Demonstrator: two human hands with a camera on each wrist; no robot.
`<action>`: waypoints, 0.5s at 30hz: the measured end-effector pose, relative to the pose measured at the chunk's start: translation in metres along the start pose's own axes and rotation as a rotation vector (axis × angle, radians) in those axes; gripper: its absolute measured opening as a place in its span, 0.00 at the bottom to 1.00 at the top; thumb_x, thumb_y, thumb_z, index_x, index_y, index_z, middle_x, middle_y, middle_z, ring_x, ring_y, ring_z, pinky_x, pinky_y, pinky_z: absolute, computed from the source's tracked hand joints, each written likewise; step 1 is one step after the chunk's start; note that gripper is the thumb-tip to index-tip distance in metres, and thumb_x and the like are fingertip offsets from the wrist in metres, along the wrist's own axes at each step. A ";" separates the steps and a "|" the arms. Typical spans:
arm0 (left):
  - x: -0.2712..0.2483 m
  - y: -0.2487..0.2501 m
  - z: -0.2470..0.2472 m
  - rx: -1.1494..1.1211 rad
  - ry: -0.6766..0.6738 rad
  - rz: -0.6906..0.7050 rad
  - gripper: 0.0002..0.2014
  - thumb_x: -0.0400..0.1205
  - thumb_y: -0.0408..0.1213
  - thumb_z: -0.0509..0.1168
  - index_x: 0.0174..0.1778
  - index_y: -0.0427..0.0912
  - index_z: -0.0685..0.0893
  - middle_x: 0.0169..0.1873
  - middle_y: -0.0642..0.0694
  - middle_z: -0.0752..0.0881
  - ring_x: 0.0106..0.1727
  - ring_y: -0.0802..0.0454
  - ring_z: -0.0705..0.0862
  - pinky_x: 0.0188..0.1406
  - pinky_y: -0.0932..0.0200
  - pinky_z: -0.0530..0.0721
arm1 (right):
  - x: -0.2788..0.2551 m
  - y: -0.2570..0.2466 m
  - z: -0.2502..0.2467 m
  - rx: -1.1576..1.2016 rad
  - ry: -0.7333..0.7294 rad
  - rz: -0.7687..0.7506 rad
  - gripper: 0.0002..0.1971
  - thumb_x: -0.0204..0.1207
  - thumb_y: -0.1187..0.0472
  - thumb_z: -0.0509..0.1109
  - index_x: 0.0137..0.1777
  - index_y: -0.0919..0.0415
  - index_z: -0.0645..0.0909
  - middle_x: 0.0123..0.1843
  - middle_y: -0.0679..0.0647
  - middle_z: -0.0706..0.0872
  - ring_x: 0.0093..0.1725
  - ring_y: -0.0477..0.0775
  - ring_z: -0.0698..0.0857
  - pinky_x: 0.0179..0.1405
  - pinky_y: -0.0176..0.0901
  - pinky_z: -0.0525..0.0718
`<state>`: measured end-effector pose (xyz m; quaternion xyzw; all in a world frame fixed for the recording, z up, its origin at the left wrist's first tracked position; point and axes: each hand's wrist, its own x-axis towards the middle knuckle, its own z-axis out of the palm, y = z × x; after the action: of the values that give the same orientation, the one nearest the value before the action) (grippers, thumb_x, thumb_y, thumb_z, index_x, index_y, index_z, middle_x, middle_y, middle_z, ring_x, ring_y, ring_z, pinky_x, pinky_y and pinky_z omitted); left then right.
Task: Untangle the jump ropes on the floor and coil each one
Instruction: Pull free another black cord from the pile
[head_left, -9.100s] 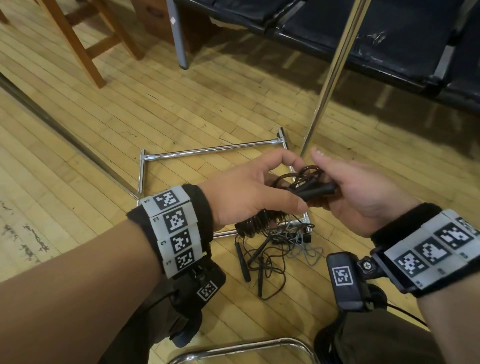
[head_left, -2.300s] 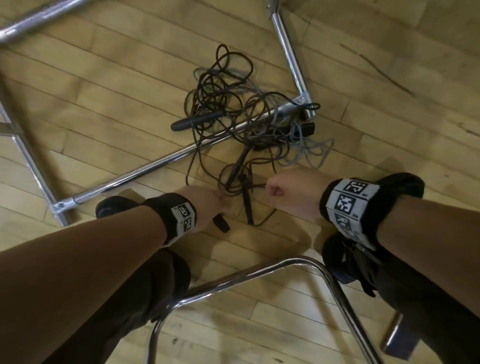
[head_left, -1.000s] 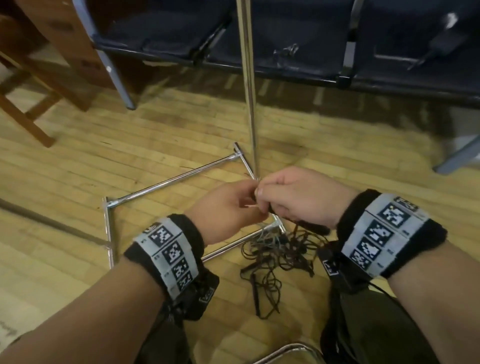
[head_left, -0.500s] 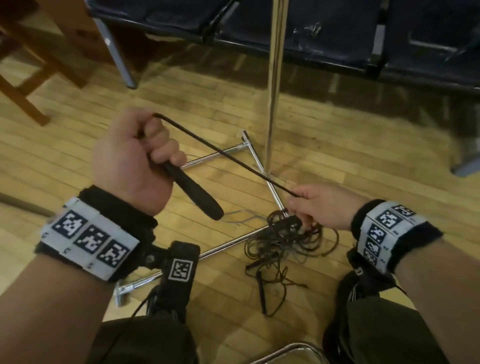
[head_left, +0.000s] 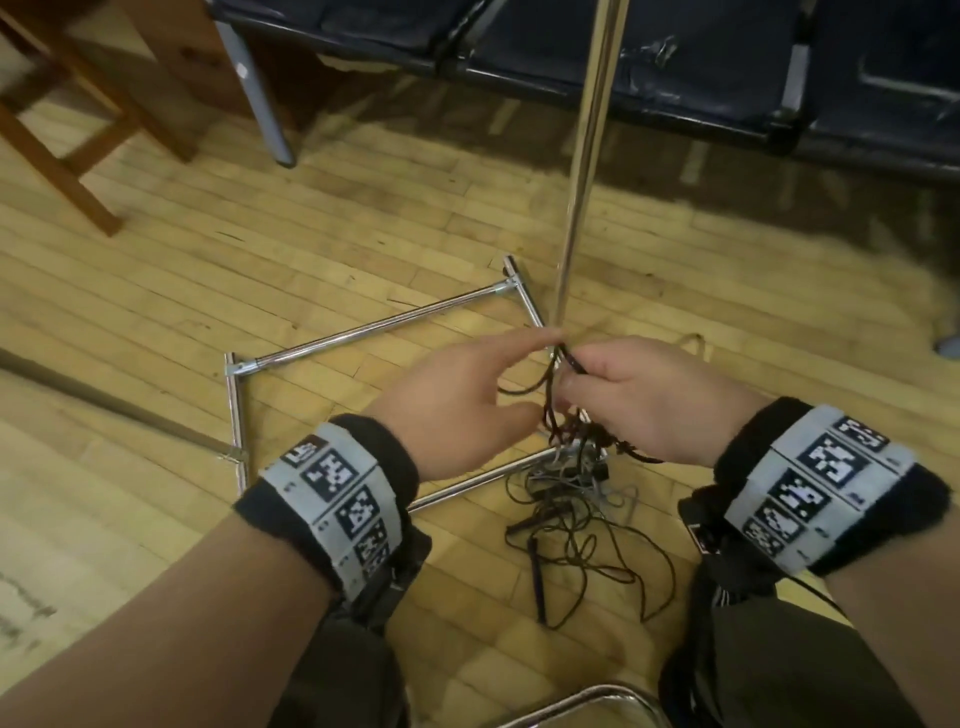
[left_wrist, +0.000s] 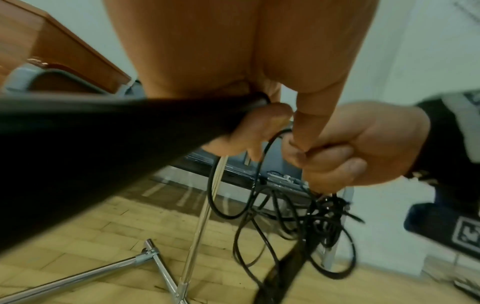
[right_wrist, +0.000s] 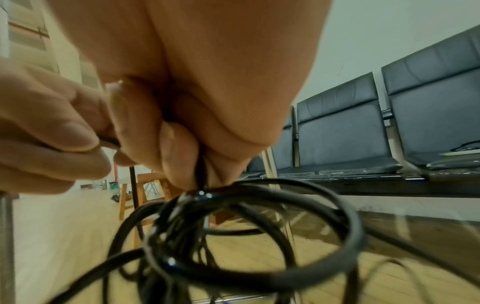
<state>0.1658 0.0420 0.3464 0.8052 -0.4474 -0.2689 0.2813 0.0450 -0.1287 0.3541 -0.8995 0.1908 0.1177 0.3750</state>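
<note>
My left hand (head_left: 488, 364) and right hand (head_left: 623, 384) meet at waist height over the floor. The left hand grips a black jump rope handle (left_wrist: 103, 154) against its palm, with the forefinger stretched toward the right hand. The right hand's fingers (right_wrist: 179, 156) pinch a bunch of black cord loops (right_wrist: 259, 236), which hang down in a knotted clump (left_wrist: 319, 218). A slack loop of cord (head_left: 540, 384) runs between the two hands. Below them the rest of the tangle (head_left: 566, 499), black and grey cords, lies on the wooden floor with a loose black handle (head_left: 537, 582).
A chrome tube frame (head_left: 363, 332) lies flat on the floor, partly under the tangle, and a chrome pole (head_left: 582, 156) rises from its corner. Dark bench seats (head_left: 675, 52) stand behind, wooden stool legs (head_left: 67, 156) at far left, and a chrome chair tube (head_left: 587, 696) by my knees.
My left hand has come down and right from its raised position to meet the right hand. The cord that ran taut between them now hangs slack in a loop.
</note>
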 end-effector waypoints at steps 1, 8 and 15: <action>0.001 0.002 0.004 -0.007 -0.019 0.009 0.30 0.83 0.46 0.73 0.82 0.65 0.74 0.62 0.71 0.88 0.45 0.79 0.83 0.39 0.83 0.73 | -0.002 -0.003 0.000 0.002 -0.009 -0.034 0.16 0.87 0.47 0.62 0.42 0.51 0.84 0.32 0.45 0.82 0.32 0.42 0.79 0.34 0.46 0.77; 0.005 0.004 -0.001 -0.073 -0.057 -0.013 0.04 0.84 0.57 0.71 0.45 0.65 0.84 0.31 0.59 0.84 0.28 0.63 0.78 0.30 0.64 0.73 | -0.010 -0.001 -0.006 0.108 -0.042 -0.097 0.15 0.87 0.50 0.64 0.45 0.57 0.85 0.27 0.46 0.74 0.26 0.43 0.72 0.29 0.48 0.72; 0.010 0.003 -0.016 -0.847 0.037 -0.021 0.17 0.81 0.53 0.73 0.28 0.53 0.82 0.18 0.55 0.66 0.16 0.54 0.60 0.18 0.66 0.61 | -0.018 0.029 -0.004 0.149 -0.088 0.001 0.11 0.87 0.47 0.64 0.45 0.45 0.83 0.35 0.48 0.90 0.37 0.49 0.89 0.48 0.57 0.89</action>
<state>0.1795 0.0354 0.3577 0.6277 -0.2839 -0.4172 0.5927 0.0163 -0.1459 0.3455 -0.8629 0.1828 0.1429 0.4490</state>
